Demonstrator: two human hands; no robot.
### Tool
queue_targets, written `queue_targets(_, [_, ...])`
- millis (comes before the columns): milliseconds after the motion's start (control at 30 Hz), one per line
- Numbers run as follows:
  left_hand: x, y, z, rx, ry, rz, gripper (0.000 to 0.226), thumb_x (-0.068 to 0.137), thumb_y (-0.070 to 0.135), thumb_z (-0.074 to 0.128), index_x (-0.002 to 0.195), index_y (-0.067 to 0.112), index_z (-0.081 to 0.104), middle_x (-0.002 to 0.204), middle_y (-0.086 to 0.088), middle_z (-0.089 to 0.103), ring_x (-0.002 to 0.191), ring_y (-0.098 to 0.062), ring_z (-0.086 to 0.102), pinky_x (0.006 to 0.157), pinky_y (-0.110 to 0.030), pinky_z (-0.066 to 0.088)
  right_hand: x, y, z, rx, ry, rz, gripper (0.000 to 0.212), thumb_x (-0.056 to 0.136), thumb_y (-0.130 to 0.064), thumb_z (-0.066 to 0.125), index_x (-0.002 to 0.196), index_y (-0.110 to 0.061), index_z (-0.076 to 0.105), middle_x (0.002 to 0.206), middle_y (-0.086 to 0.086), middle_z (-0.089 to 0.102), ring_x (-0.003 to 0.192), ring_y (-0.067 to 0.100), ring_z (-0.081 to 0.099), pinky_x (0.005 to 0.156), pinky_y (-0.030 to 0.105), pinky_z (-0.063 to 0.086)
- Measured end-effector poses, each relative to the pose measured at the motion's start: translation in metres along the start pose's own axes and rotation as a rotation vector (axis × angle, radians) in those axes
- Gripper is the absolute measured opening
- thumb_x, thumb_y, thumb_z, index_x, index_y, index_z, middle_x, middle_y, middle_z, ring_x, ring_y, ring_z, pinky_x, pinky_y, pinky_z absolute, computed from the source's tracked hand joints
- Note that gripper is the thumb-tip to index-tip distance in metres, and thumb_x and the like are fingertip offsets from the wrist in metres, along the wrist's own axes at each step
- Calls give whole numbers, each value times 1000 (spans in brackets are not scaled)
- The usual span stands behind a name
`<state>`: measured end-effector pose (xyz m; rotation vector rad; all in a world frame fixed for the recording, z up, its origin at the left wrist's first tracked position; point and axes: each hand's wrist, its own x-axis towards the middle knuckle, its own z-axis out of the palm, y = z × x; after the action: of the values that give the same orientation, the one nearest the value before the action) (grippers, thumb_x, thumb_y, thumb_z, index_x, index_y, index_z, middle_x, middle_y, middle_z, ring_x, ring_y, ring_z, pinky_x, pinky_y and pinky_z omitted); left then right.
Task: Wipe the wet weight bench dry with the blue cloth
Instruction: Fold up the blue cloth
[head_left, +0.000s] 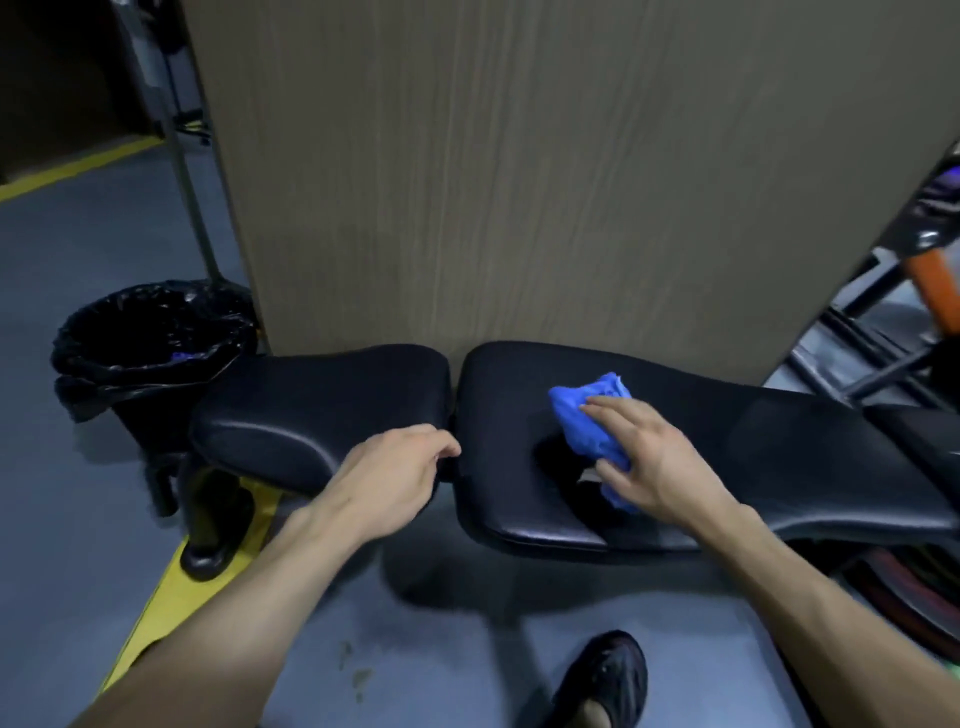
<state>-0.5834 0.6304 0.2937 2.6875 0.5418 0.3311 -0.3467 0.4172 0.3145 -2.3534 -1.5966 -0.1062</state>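
The black padded weight bench lies across the middle of the view in two parts: a short seat pad (311, 405) on the left and a long back pad (779, 447) on the right, with a narrow gap between them. A crumpled blue cloth (582, 410) lies on the left end of the long pad. My right hand (649, 457) presses flat on the cloth, fingers spread over it. My left hand (395, 473) grips the near edge of the seat pad at the gap, fingers curled around the edge.
A tall wood-grain panel (519, 182) stands right behind the bench. A black bin with a bag liner (150, 338) sits at the left. Metal frames and an orange part (930, 291) crowd the right. My dark shoe (608, 675) rests on the grey floor below the bench.
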Motion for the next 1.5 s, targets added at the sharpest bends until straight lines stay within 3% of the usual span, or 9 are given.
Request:
queue_targets(167, [20, 21, 22, -51, -30, 24, 31, 102, 21, 41, 120, 35, 62, 121, 21, 63, 108, -7, 60, 92, -35, 50, -44, 42, 0, 19, -270, 62, 89, 76, -82, 52, 153, -42, 31, 164, -21, 14, 152, 8, 7, 122, 45, 10])
queue_targets(333, [42, 61, 42, -167, -26, 133, 23, 98, 23, 54, 114, 31, 68, 112, 21, 66, 103, -1, 62, 93, -29, 50, -60, 71, -6, 153, -74, 194, 65, 81, -81, 49, 122, -32, 63, 121, -17, 58, 111, 10, 56, 96, 34, 49])
queue_targets(467, [80, 98, 50, -186, -30, 198, 20, 96, 26, 59, 112, 30, 69, 104, 17, 67, 94, -1, 62, 88, -26, 49, -55, 71, 3, 214, 7, 292, 38, 77, -65, 57, 94, -32, 66, 91, -15, 56, 84, 7, 57, 77, 31, 51])
queue_targets(633, [131, 117, 69, -154, -182, 82, 29, 89, 38, 67, 116, 27, 66, 107, 11, 65, 101, -12, 60, 95, -37, 49, -37, 73, 5, 287, -67, 358, 21, 75, -46, 71, 89, -32, 62, 81, -12, 59, 73, 7, 58, 72, 35, 54])
queue_targets(767, [144, 121, 84, -91, -239, 64, 28, 87, 45, 68, 113, 34, 63, 99, 15, 55, 103, -12, 47, 97, -34, 35, -32, 80, 2, 393, -158, 379, 18, 78, -39, 76, 86, -27, 65, 70, -9, 62, 60, 6, 53, 61, 22, 47])
queue_targets(933, [152, 116, 86, -182, -181, 106, 11, 86, 43, 70, 92, 37, 63, 85, 12, 55, 89, -9, 48, 88, -32, 37, -24, 86, -2, 494, -208, 378, 30, 78, -51, 77, 81, -23, 66, 64, -10, 62, 55, 1, 51, 55, 16, 40])
queue_targets(1067, [164, 119, 83, -443, -54, -55, 6, 86, 31, 74, 83, 28, 69, 78, 11, 66, 67, 0, 56, 64, -13, 42, -16, 82, -2, 467, -216, 452, 49, 75, -69, 69, 76, -20, 63, 59, -10, 59, 55, 5, 51, 56, 24, 41])
queue_targets(1200, [171, 124, 98, -369, -94, -156, 9, 84, 33, 74, 79, 28, 68, 82, 13, 71, 80, -5, 66, 70, -22, 49, -14, 75, -5, 368, -238, 487, 59, 67, -83, 59, 82, -25, 60, 71, -7, 66, 69, 13, 62, 68, 37, 54])
queue_targets(1500, [173, 132, 101, -253, -61, 6, 11, 82, 31, 75, 78, 33, 65, 85, 12, 64, 82, -9, 62, 75, -34, 53, -19, 58, 4, 283, -140, 512, 34, 75, -58, 69, 83, -28, 55, 87, -11, 58, 80, 15, 59, 62, 31, 44])
